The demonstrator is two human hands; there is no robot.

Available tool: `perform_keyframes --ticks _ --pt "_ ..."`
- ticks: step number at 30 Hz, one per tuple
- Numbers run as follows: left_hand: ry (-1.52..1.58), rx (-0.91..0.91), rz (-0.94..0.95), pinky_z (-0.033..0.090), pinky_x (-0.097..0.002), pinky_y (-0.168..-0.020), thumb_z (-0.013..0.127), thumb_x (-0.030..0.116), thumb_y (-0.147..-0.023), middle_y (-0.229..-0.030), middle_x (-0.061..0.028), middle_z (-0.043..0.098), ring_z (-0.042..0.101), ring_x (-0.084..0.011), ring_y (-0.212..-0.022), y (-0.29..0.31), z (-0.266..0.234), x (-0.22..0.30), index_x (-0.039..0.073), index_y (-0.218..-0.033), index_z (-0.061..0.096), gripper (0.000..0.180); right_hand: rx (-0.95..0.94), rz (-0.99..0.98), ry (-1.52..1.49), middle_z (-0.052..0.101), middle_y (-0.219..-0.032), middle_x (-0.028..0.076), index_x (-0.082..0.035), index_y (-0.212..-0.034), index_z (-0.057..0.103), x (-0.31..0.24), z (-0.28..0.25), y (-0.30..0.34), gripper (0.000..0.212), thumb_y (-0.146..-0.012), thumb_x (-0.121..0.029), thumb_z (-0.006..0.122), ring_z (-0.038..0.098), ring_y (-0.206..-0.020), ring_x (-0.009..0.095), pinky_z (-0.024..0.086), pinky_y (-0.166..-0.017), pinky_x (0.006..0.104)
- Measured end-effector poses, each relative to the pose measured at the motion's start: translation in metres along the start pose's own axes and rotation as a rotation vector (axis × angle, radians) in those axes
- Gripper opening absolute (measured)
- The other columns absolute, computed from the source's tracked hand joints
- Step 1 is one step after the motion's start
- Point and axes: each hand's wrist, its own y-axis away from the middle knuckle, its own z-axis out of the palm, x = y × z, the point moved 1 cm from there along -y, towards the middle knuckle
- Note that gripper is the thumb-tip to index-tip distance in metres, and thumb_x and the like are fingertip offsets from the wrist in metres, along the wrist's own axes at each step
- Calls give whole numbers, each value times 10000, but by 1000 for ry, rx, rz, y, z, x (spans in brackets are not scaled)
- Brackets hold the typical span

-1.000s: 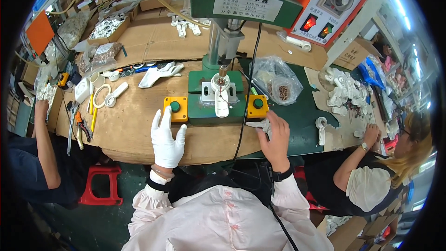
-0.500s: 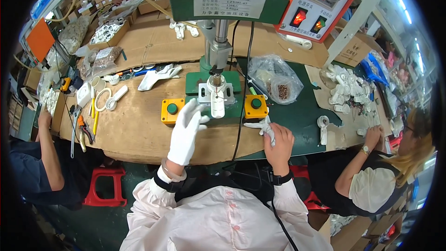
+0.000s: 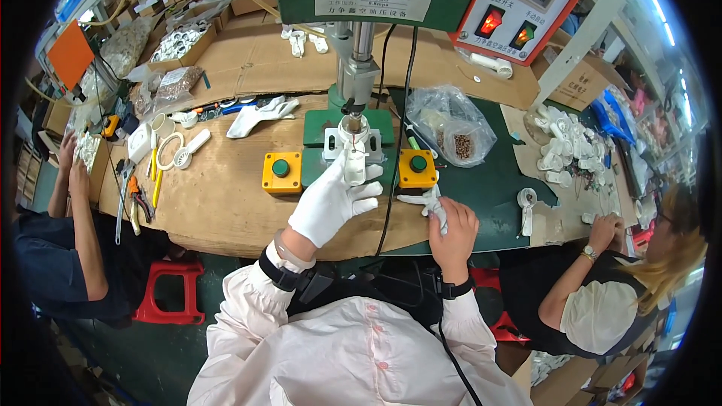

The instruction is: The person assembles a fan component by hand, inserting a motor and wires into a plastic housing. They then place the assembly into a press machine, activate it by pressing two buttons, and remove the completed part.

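My left hand (image 3: 331,203), in a white glove, reaches under the press ram (image 3: 353,109). Its thumb and a finger close about the lower end of a white plastic handle-shaped part (image 3: 355,171), while its other fingers stretch out to the right. The part's round upper end sits in the metal fixture (image 3: 331,144) beneath the ram. My bare right hand (image 3: 453,233) rests at the front of the table, fingers curled, on a crumpled white glove (image 3: 430,203). Yellow button boxes with green buttons flank the fixture, the left box (image 3: 282,173) and the right box (image 3: 417,170).
A clear bag of small brown pieces (image 3: 460,143) lies right of the press. Another white glove (image 3: 262,116), pliers (image 3: 138,199) and white parts lie left. White parts are heaped (image 3: 564,146) at right. Co-workers sit either side. A black cable (image 3: 395,180) hangs in front.
My left hand has moved right and up from beside the left button box to the white part under the ram. My right hand has stayed by the crumpled glove.
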Motion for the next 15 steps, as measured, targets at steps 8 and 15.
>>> perform_keyframes --ticks 8,15 --pt "-161 8 11 528 -294 -725 532 298 -1007 -1143 -102 654 636 -169 -837 -5 -1 2 121 -1296 524 339 1 -2 12 650 -1143 90 -70 -1148 628 -1 1 0 336 -822 -143 665 557 -1082 312 401 -932 427" --pt "-451 54 72 490 -252 -597 549 200 -987 -1085 -93 666 580 -109 -664 -4 13 8 77 -1262 519 303 -9 5 3 650 -1143 91 -70 -1153 626 -1 -1 1 340 -825 -147 665 557 -1080 312 400 -929 426"
